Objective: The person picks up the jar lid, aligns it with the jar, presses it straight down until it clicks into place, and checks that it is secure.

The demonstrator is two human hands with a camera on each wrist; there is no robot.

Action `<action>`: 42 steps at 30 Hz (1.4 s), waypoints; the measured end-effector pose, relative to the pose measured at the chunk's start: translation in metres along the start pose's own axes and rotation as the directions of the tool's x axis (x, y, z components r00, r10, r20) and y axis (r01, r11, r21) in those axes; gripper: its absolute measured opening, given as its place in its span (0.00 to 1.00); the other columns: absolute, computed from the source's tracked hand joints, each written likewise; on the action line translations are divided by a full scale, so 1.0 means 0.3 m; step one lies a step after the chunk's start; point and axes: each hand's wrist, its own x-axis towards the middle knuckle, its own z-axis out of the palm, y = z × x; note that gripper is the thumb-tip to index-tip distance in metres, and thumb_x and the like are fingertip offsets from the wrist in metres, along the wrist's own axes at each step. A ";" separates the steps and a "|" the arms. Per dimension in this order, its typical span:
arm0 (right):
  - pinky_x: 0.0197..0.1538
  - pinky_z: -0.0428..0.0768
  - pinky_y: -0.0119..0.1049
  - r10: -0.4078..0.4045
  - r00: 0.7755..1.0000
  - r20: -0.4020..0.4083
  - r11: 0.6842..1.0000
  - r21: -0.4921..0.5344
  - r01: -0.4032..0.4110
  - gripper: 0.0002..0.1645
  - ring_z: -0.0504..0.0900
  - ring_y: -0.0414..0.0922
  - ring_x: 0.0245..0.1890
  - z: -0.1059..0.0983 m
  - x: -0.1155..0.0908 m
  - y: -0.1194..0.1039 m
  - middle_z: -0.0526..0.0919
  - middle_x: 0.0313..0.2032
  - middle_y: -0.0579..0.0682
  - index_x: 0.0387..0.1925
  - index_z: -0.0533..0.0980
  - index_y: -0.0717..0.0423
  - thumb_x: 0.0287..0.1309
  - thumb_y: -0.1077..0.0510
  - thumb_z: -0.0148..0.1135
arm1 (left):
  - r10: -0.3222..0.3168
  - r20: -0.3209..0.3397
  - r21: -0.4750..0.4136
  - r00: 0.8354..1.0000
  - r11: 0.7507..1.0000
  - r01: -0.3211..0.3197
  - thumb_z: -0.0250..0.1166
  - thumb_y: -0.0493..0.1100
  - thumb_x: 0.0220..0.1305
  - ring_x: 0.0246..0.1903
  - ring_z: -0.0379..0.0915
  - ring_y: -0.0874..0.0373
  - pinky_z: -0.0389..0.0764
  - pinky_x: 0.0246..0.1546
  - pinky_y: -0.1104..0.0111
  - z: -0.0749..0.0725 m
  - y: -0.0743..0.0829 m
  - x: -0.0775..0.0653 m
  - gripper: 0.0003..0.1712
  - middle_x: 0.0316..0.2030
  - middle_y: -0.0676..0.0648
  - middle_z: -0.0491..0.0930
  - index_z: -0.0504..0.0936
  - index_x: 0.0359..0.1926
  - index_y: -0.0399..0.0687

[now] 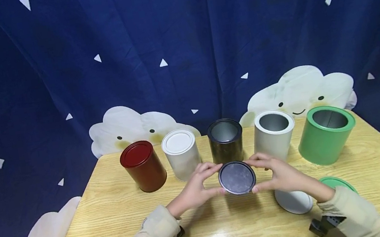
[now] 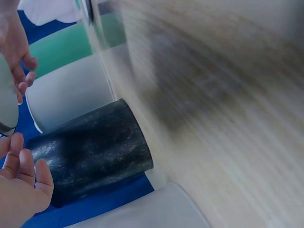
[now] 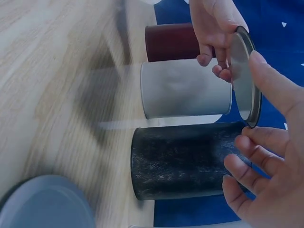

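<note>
A round black lid (image 1: 237, 177) is held up above the table, in front of the open black can (image 1: 226, 145). My left hand (image 1: 200, 186) pinches its left edge between thumb and fingers. On the opposite edge, my right hand (image 1: 275, 173) grips it the same way. From the right wrist view, the lid (image 3: 243, 76) stands tilted on edge, its paler underside facing the table. The black can (image 3: 185, 161) is upright and apart from the lid. In the left wrist view only part of the lid (image 2: 7, 95) shows, beside the left fingers (image 2: 23, 166).
Lidded red can (image 1: 146, 168) and lidded white can (image 1: 182, 156) stand on the left. An open white can (image 1: 272, 139) and an open green can (image 1: 326, 139) stand on the right. A white lid (image 1: 294, 202) and a green lid (image 1: 339, 183) lie near my right forearm.
</note>
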 end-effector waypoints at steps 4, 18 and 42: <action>0.44 0.74 0.42 -0.008 1.000 -0.002 1.000 -0.013 0.008 0.39 0.72 0.42 0.43 -0.010 0.008 -0.004 0.75 0.43 0.47 0.50 0.74 0.65 0.35 0.51 0.75 | 0.019 -0.003 0.020 1.000 1.000 -0.019 0.73 0.43 0.45 0.48 0.63 0.54 0.67 0.49 0.64 -0.012 0.004 0.011 0.35 0.48 0.47 0.73 0.74 0.55 0.36; 0.39 0.72 0.37 -0.072 0.997 -0.023 0.996 -0.060 0.070 0.38 0.72 0.42 0.41 -0.070 0.076 -0.017 0.76 0.42 0.49 0.50 0.74 0.67 0.32 0.56 0.76 | 0.104 -0.061 0.094 0.993 0.991 -0.098 0.74 0.42 0.42 0.44 0.64 0.52 0.67 0.46 0.63 -0.068 0.016 0.073 0.35 0.45 0.44 0.74 0.74 0.54 0.34; 0.33 0.74 0.36 -0.032 0.999 -0.011 0.997 -0.078 0.031 0.39 0.72 0.41 0.38 -0.166 0.190 -0.020 0.76 0.43 0.52 0.51 0.74 0.66 0.32 0.58 0.76 | 0.076 -0.079 0.093 0.994 0.993 -0.069 0.73 0.41 0.44 0.49 0.63 0.50 0.64 0.50 0.61 -0.153 0.023 0.173 0.35 0.48 0.43 0.72 0.73 0.55 0.35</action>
